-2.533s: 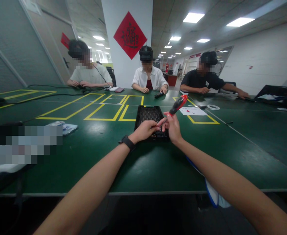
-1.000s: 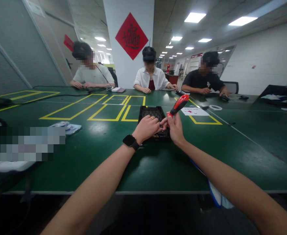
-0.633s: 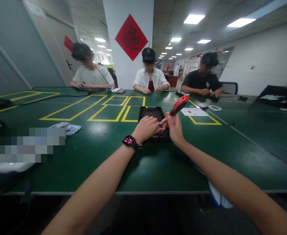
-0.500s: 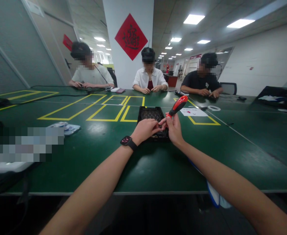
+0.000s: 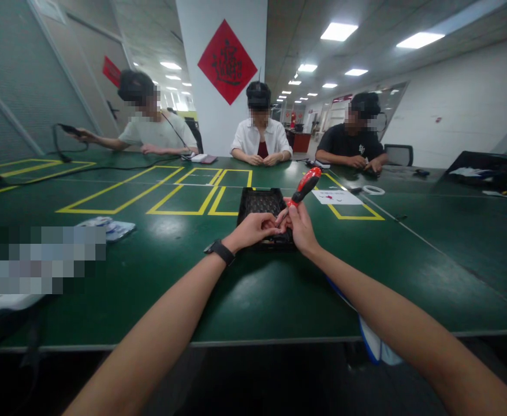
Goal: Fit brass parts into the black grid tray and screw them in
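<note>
My right hand (image 5: pixel 304 232) is closed round a screwdriver (image 5: pixel 306 185) with a red and black handle. The handle points up and to the right, and the shaft runs down towards my left fingers. My left hand (image 5: pixel 252 229), with a dark watch (image 5: pixel 220 250) on its wrist, has its fingers pinched together near the screwdriver's tip. Whatever sits between those fingers is too small to make out. Both hands are over the near part of a black open box (image 5: pixel 260 200) with a patterned inside, and they cover some of it.
Yellow tape outlines (image 5: pixel 178 212) mark the green table (image 5: pixel 158 277). A printed sheet (image 5: pixel 338 197) and a white ring (image 5: pixel 373 190) lie to the right. Packets (image 5: pixel 119 230) are on the left. Three people in headgear sit across the table, one holding a dark object (image 5: pixel 69 129).
The view has shifted slightly. My hands and the screwdriver keep nearly the same pose over the box. Across the table, the person at left has stretched an arm out leftwards with a dark object.
</note>
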{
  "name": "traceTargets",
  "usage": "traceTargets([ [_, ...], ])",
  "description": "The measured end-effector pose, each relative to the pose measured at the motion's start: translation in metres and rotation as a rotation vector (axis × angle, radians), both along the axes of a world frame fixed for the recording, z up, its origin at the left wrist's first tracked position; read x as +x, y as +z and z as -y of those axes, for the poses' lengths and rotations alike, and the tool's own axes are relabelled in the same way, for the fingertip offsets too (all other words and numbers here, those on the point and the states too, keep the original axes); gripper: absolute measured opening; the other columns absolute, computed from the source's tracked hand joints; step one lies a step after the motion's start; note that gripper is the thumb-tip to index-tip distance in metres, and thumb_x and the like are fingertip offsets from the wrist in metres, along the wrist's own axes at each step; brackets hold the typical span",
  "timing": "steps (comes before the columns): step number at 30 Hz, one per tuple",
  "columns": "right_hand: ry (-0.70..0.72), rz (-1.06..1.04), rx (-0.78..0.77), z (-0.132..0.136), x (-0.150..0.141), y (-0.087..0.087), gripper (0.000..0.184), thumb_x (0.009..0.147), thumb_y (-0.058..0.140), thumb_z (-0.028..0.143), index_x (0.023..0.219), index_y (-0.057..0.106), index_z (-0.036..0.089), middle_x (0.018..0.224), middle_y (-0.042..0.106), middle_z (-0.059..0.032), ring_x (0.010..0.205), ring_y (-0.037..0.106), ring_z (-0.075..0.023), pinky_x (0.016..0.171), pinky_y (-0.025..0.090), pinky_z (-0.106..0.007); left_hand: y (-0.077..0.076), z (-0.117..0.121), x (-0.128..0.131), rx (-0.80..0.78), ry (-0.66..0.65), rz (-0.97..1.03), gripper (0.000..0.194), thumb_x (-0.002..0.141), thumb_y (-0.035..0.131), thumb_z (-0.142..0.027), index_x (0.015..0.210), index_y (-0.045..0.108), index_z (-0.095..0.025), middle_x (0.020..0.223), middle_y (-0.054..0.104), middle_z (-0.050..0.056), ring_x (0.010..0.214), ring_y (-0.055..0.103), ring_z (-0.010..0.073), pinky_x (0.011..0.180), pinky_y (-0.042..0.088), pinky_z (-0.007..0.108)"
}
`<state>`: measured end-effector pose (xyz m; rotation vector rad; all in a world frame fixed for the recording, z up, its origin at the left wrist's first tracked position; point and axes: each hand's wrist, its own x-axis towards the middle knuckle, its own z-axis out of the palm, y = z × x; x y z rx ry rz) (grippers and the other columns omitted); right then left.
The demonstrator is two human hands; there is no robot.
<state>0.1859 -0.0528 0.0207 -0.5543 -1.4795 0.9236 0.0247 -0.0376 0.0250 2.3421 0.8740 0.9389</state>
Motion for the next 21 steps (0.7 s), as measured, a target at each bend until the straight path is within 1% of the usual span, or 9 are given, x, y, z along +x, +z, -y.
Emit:
traceTargets([
  [2, 0.001, 0.01, 0.005, 0.0007, -0.0004, -0.0003, 0.033, 0.089, 0.037, 0.046, 0.113, 0.04, 0.022, 0.07, 0.057, 0.0036, 0.046, 0.051, -0.0059, 0.047, 0.042, -0.02, -0.0004, -0.0002, 0.0006, -0.018, 0.026, 0.02, 0.026, 0.072, 0.063, -0.035, 0.081, 0.062, -0.011, 0.064, 0.058, -0.001, 0.057, 0.047, 0.0087, 0.054, 0.034, 0.019],
  [4, 0.004, 0.015, 0.009, 0.0014, -0.0004, 0.0, 0.034, 0.089, 0.038, 0.046, 0.113, 0.04, 0.023, 0.07, 0.058, 0.0034, 0.047, 0.051, -0.0059, 0.047, 0.042, -0.02, -0.0009, -0.001, 0.0004, -0.022, 0.04, 0.007, 0.026, 0.071, 0.064, -0.036, 0.075, 0.062, -0.011, 0.06, 0.054, -0.002, 0.055, 0.044, 0.0079, 0.052, 0.031, 0.018],
  [9, 0.022, 0.025, -0.024, 0.0005, 0.0014, 0.0009, 0.038, 0.089, 0.037, 0.047, 0.117, 0.039, 0.023, 0.07, 0.06, 0.0031, 0.045, 0.049, -0.0054, 0.047, 0.042, -0.019, -0.0005, -0.0016, -0.0012, -0.031, -0.023, -0.038, 0.027, 0.078, 0.054, -0.035, 0.071, 0.062, -0.01, 0.058, 0.051, -0.003, 0.054, 0.04, 0.0072, 0.051, 0.028, 0.019],
  [12, 0.022, 0.032, -0.03, 0.0, 0.002, 0.0011, 0.04, 0.088, 0.038, 0.047, 0.12, 0.039, 0.022, 0.069, 0.061, 0.0029, 0.044, 0.049, -0.0055, 0.046, 0.041, -0.019, -0.0007, -0.0006, 0.0002, -0.004, -0.048, -0.041, 0.025, 0.08, 0.052, -0.032, 0.076, 0.063, -0.01, 0.06, 0.052, -0.003, 0.055, 0.041, 0.0076, 0.052, 0.029, 0.019],
  [14, 0.01, 0.025, -0.013, 0.0005, 0.0016, 0.0015, 0.04, 0.088, 0.039, 0.047, 0.119, 0.039, 0.022, 0.07, 0.061, 0.0024, 0.045, 0.049, -0.0055, 0.045, 0.041, -0.019, -0.0016, -0.0005, 0.0018, 0.037, -0.008, -0.026, 0.023, 0.078, 0.054, -0.032, 0.076, 0.063, -0.011, 0.061, 0.053, -0.003, 0.057, 0.043, 0.0081, 0.053, 0.03, 0.019],
  [16, 0.0, 0.016, 0.0, 0.0015, 0.0008, 0.0018, 0.038, 0.088, 0.04, 0.046, 0.117, 0.039, 0.022, 0.072, 0.061, 0.0021, 0.045, 0.05, -0.0056, 0.046, 0.042, -0.019, -0.0026, -0.0011, 0.0029, 0.068, 0.058, -0.023, 0.023, 0.075, 0.059, -0.034, 0.073, 0.062, -0.011, 0.06, 0.052, -0.003, 0.056, 0.043, 0.0082, 0.052, 0.029, 0.019],
  [18, -0.002, 0.018, 0.004, 0.0021, 0.0002, 0.0019, 0.036, 0.087, 0.042, 0.045, 0.115, 0.04, 0.022, 0.072, 0.061, 0.0022, 0.047, 0.051, -0.0059, 0.047, 0.043, -0.02, -0.0031, -0.002, 0.0028, 0.068, 0.087, -0.029, 0.025, 0.072, 0.062, -0.035, 0.071, 0.062, -0.011, 0.058, 0.052, -0.003, 0.054, 0.042, 0.0081, 0.051, 0.029, 0.019],
  [21, -0.001, 0.014, 0.009, 0.0024, 0.0002, 0.0019, 0.034, 0.088, 0.042, 0.044, 0.114, 0.04, 0.023, 0.072, 0.061, 0.0027, 0.047, 0.051, -0.0058, 0.047, 0.044, -0.02, -0.0027, -0.0033, 0.0011, 0.028, 0.014, -0.023, 0.025, 0.074, 0.06, -0.034, 0.076, 0.065, -0.01, 0.063, 0.058, -0.001, 0.057, 0.047, 0.0089, 0.053, 0.032, 0.019],
])
